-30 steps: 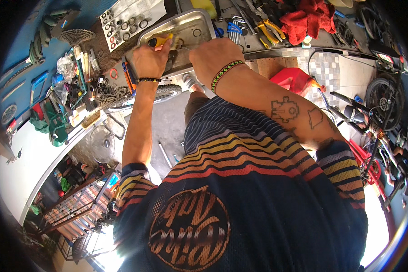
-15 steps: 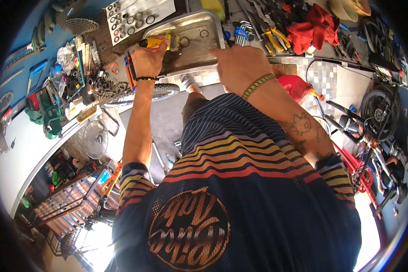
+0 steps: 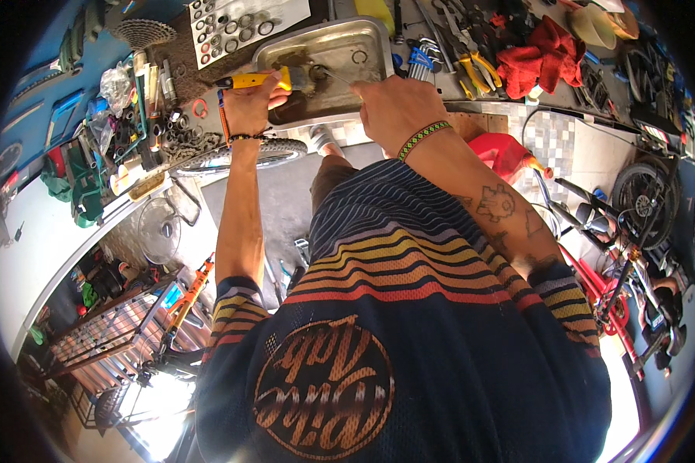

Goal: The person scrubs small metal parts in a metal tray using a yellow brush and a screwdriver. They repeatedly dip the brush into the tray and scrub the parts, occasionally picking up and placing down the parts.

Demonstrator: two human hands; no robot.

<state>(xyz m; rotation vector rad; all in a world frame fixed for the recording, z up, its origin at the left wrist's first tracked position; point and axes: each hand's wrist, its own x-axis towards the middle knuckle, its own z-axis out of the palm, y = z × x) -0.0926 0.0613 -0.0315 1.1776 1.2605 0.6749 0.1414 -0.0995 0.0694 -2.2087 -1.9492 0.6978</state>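
My left hand is closed around a yellow brush with a dark end, over the left side of a shallow metal tray. The brush's bristles are close to a small dark ring above the tray's wet bottom. My right hand is at the tray's near right edge, fingers pinched on a thin metal rod. The rod's far end reaches the ring; whether it passes through it I cannot tell. A second thin ring lies flat in the tray.
Behind the tray, a white sheet carries several rings in rows. To the right are blue-held hex keys, yellow-handled pliers and a red cloth. Loose bike parts and a cassette crowd the left.
My right hand has shifted slightly left and the rod now shows, reaching to the ring. My left hand has tilted a little, still holding the brush. The whole view has moved slightly.
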